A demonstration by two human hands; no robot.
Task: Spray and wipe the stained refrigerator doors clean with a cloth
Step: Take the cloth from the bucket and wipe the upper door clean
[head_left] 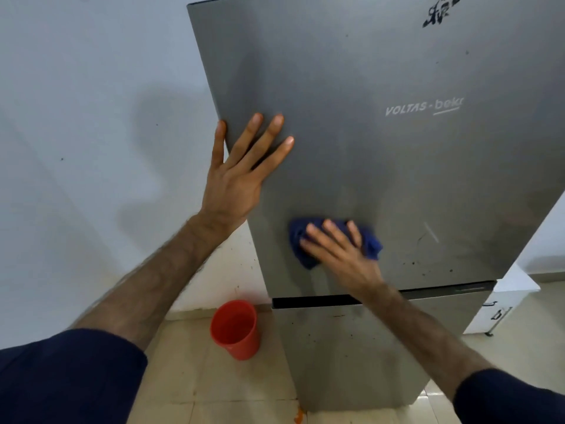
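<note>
the left hand (pixel 235 175) lay flat with fingers spread on the upper refrigerator door (pixel 382 142), thumb at its edge; below it stood a red bucket (pixel 235 328); to its right the right hand (pixel 339 249), fingers straight, pressed the blue cloth (pixel 305 240) against the door

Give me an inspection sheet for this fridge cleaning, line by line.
Surface: upper refrigerator door, grey; dark specks low right, black scribble at top.
Job's things: blue cloth bunched against the door; no spray bottle seen.
Clutter: red bucket on the tiled floor, orange stain nearby.
Hands: left hand flat on the door's edge; right hand pressing the cloth.
Cables: nothing seen.
Surroundings: white wall, white cabinet at right.
</note>
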